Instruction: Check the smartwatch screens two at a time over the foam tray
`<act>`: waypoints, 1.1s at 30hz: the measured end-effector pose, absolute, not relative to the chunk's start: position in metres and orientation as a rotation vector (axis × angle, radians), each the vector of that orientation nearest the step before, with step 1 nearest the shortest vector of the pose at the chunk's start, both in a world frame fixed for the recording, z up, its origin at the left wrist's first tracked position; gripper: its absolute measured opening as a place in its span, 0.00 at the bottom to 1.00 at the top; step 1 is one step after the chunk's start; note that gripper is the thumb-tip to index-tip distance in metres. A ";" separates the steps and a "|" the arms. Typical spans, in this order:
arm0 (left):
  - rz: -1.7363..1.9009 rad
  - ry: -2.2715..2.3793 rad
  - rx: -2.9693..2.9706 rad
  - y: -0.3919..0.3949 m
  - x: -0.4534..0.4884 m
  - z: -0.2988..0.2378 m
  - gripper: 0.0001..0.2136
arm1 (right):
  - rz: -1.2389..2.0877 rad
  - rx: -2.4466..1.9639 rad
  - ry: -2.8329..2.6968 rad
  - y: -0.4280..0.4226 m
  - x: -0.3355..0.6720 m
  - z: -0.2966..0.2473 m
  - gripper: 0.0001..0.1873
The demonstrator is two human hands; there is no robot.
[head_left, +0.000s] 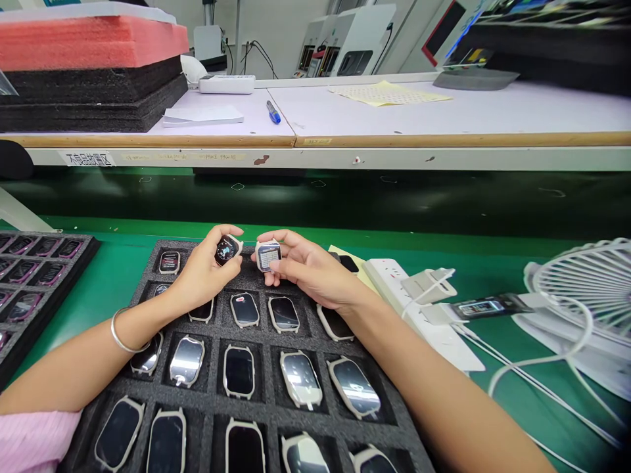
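Note:
My left hand [204, 269] is closed around a small smartwatch body [227, 249] with a lit dark screen. Beside it, my right hand [305, 266] pinches a second watch body [268, 255] whose screen shows a pale display. Both hands hover over the far end of a black foam tray [217, 341] on the green bench. Several watch bodies with beige rims lie in the tray's pockets, such as one watch body [239, 371] in the middle row. A silver bangle [121, 335] circles my left wrist.
A second foam tray [34, 269] with watches sits at the left. A white power strip [419, 309], a charger cradle with cables [483, 307] and a white fan [586, 289] lie to the right. Beyond a dark conveyor, a white table [444, 112] carries foam sheets, paper and a marker.

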State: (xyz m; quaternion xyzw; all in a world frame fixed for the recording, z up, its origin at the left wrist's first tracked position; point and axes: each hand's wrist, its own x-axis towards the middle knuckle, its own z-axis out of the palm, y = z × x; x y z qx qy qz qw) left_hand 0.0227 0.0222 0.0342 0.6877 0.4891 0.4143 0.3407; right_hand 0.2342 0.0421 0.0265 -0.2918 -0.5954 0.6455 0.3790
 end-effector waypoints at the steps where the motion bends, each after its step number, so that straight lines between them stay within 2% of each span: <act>1: 1.072 1.285 1.801 0.022 0.023 0.035 0.18 | 1.647 -0.748 -1.521 0.042 0.234 0.027 0.21; 18: 1.076 1.292 1.765 0.022 0.024 0.037 0.17 | 1.650 -0.753 -1.531 0.042 0.234 0.027 0.21; 33: 1.150 1.225 1.633 0.025 0.024 0.030 0.20 | 1.648 -0.759 -1.510 0.042 0.234 0.027 0.21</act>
